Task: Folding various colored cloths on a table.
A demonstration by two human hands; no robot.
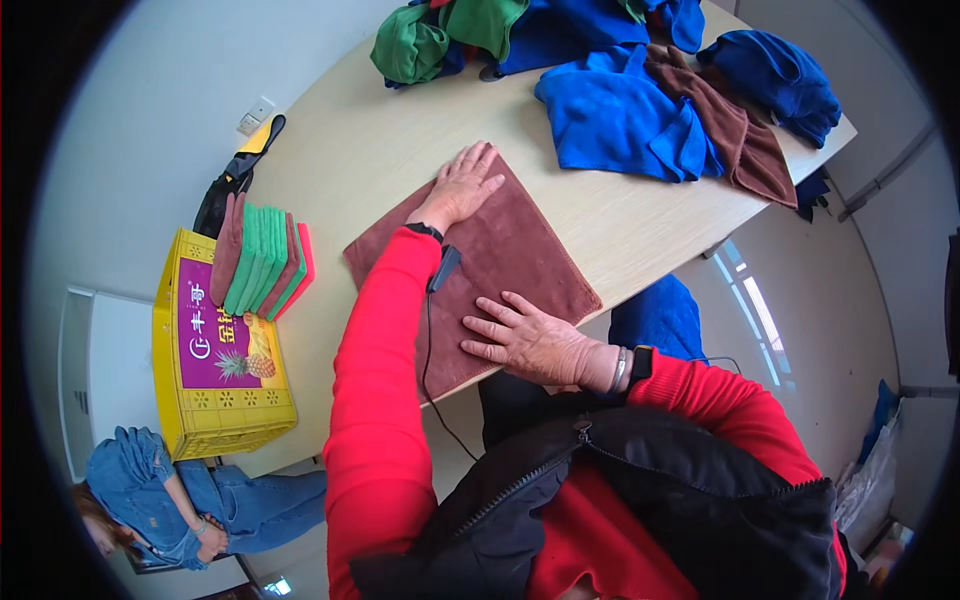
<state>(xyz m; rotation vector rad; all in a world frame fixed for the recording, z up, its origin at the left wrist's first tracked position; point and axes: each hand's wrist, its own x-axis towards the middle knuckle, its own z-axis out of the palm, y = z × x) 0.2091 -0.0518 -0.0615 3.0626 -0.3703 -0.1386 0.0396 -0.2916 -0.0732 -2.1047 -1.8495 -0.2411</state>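
Note:
A square brown cloth (500,225) lies spread on the pale wooden table, its near edge at the table's front edge. My left hand (465,190) rests flat near the cloth's far corner, fingers stretched out and pressed side by side on it. Closer to me, my right hand (540,343) lies on the near right part of the cloth with its fingers spread. Neither hand grips anything. At my left wrist is a black band with a small dark device (443,270), from which a thin cable runs down over the cloth.
Folded green, brown and red cloths (265,260) stand stacked against a yellow crate (220,400) at the left. Crumpled blue cloths (625,115), green cloths (410,45) and a brown cloth (740,145) cover the far side. A seated person in denim (170,500) is at lower left.

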